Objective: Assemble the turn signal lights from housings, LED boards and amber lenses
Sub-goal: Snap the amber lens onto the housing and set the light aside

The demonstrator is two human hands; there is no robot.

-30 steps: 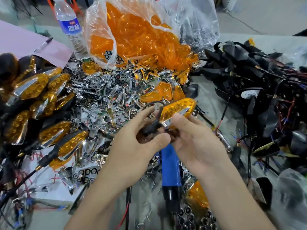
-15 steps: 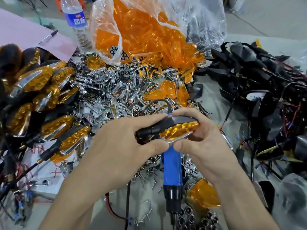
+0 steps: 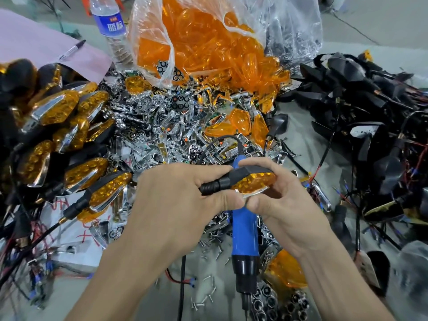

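A turn signal light is gripped by both hands above a blue screwdriver; its black stem is clasped by the left hand, its amber head pinched by the right hand; behind, a clear plastic bag is filled with amber lenses, some spilled at its mouth.

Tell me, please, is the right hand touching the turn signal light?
Touching: head view shows the right hand gripping the turn signal light, fingers over it, thumb beneath.
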